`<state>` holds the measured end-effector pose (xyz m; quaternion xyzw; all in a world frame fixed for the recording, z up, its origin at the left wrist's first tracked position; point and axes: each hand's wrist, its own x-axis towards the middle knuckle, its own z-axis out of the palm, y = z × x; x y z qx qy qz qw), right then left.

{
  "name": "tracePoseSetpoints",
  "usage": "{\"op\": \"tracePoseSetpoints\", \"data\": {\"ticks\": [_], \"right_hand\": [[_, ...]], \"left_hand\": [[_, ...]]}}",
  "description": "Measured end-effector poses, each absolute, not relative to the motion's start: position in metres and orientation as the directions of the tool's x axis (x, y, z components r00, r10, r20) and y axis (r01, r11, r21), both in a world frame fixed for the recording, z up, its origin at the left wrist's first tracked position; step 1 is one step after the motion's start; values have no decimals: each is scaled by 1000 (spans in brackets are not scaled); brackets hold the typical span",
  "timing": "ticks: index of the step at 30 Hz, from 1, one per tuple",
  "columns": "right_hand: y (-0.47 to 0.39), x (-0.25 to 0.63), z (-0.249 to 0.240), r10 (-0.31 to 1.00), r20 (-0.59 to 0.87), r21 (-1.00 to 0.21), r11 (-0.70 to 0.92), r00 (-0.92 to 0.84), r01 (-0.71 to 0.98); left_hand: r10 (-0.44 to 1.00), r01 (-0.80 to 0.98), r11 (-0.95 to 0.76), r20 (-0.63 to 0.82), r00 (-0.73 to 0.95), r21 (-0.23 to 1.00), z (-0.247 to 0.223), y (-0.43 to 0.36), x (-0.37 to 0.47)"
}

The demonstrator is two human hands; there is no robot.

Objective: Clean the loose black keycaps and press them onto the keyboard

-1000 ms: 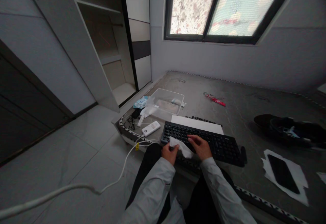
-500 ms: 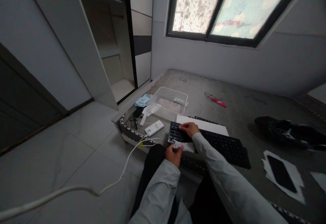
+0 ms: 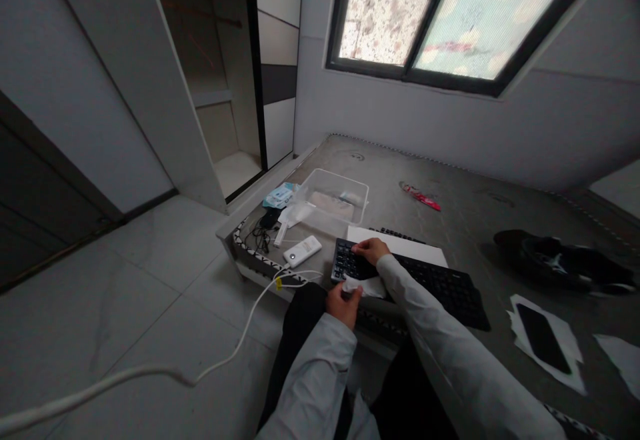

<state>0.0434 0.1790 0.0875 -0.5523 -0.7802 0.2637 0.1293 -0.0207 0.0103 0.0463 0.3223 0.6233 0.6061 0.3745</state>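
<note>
A black keyboard (image 3: 440, 287) lies along the near edge of the bed-like surface. Over its left end is my right hand (image 3: 373, 251), fingers pinched together at the keys; whatever they hold, if anything, is too small to make out. My left hand (image 3: 344, 303) grips a crumpled white tissue (image 3: 370, 287) between thumb and fingers at the keyboard's front left edge. Behind the keyboard lies a flat white board (image 3: 400, 243), with a strip of black keys showing past it.
Left of the keyboard are a white power bank (image 3: 303, 251) with a white cable (image 3: 250, 320), a clear plastic box (image 3: 345, 203) and a blue packet (image 3: 280, 195). A red item (image 3: 423, 198) lies farther back. To the right are a phone (image 3: 543, 338) on paper and a black shoe (image 3: 560, 263).
The view has shifted slightly. Both hands stay in nearly the same places, the right at the keys and the left holding the tissue.
</note>
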Motion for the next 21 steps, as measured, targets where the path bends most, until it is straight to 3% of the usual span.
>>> {"op": "tracePoseSetpoints", "data": {"ticks": [8, 21], "right_hand": [[177, 39, 90, 920, -46, -489, 320, -390, 811], [172, 36, 83, 951, -12, -522, 257, -309, 813]], "left_hand": [[851, -39, 73, -83, -518, 997, 43, 12, -19], [858, -61, 63, -85, -507, 996, 48, 12, -15]]}}
